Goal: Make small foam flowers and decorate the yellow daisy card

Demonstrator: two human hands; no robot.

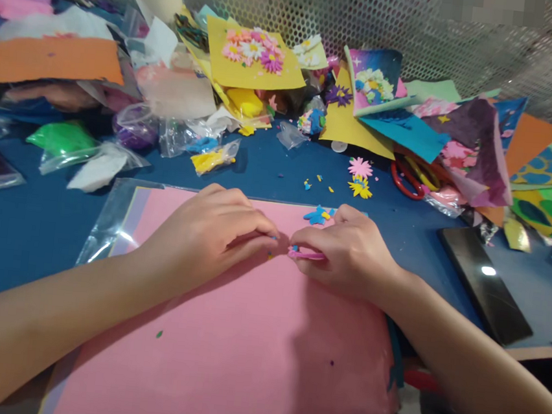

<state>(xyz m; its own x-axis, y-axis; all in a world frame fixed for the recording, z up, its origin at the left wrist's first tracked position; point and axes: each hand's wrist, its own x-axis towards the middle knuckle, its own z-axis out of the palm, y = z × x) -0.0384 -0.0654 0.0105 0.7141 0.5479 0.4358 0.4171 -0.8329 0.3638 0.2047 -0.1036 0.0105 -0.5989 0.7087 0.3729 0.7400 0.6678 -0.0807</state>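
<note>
Right hand [350, 250] found closed, thumb and forefinger pinching a slim pink piece [308, 254]; a small blue bit [295, 249] shows at the end facing the other hand. Left hand [219, 231] noted palm down, fingertips drawn narrow, with a blue speck [274, 237] visible at them (whether it is actually gripped cannot be told). Both hands are over the pink sheet [223, 345], fingertips near each other but apart.

The slim pink piece is above the upper part of that sheet, below a blue flower [317, 216] with a yellow part, which lies close to the right hand. A green speck [159, 334] and a dark speck [332, 363] mark the lower part of the sheet (minor, but recorded).

Beyond the sheet, on the blue surface [254, 172], a pink flower [360, 167] lies just behind a yellow flower [360, 187]. Red-handled scissors [408, 181] lie to their right, partly under papers. A dark phone [486, 286] rests on the right side, screen reflecting a light.

At the rear: a yellow card [221, 65] bearing pink and white flowers, a white cup [154, 0], and a green clay bag [65, 141] at left (crumpled plastic around it).
</note>
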